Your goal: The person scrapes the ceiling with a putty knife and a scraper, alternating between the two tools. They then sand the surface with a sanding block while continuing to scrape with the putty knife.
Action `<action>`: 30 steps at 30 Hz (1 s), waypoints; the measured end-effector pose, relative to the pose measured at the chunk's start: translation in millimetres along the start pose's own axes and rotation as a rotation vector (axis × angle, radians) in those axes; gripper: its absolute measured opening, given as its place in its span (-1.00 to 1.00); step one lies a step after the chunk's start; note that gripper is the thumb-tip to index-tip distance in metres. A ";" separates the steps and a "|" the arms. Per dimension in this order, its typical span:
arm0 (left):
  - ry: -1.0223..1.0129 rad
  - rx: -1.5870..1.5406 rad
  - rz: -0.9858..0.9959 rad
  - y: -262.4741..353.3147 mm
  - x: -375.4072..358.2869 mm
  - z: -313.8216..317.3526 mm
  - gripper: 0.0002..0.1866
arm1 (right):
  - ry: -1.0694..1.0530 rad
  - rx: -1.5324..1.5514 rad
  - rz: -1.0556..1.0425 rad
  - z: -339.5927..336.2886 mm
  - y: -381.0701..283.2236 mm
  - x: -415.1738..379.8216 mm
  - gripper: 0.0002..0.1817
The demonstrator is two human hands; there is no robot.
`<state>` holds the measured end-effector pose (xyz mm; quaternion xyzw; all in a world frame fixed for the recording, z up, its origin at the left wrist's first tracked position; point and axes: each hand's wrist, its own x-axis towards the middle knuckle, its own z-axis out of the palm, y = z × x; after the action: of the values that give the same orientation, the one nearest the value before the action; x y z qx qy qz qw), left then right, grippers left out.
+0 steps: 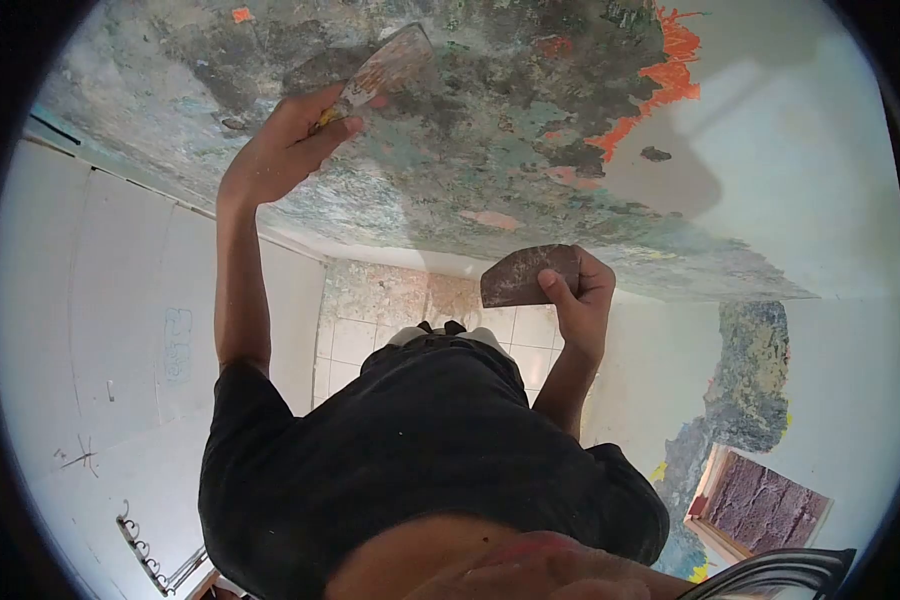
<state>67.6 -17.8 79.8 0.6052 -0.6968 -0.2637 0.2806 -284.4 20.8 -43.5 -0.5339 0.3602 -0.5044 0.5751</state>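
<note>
Putty knife [394, 66], blade against mottled wall [450, 150].
Handle clamped in the left grip [282, 150], blade beyond the fingers; dark flat plate [518, 279] pinched in the right grip [583, 303], thumb on its face; ragged orange patch [670, 80] farther up the wall from the right grip; tiled floor [353, 340] below both.

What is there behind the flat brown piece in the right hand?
Beyond the edges of the brown piece, patchy wall and tiled floor show. The thumb of the right hand lies on its near face; the other fingertips are hidden behind, as is anything else it covers.
</note>
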 end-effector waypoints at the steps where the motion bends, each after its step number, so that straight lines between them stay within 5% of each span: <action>1: 0.014 0.024 0.008 2.5 1.4 0.8 -0.65 | 0.005 0.011 0.002 0.8 -0.6 1.1 -0.87; 12: 0.046 0.080 0.054 -6.5 1.0 7.9 -0.66 | -0.041 0.033 0.004 17.6 -12.3 6.1 -0.81; 30: 0.042 -0.383 -0.033 2.8 -8.8 38.2 -0.65 | 0.015 0.048 0.036 12.0 -1.2 5.2 -0.85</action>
<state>39.5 -7.6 54.3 0.5574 -0.6180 -0.3831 0.4008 -272.0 18.9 -39.7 -0.5095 0.3618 -0.5064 0.5941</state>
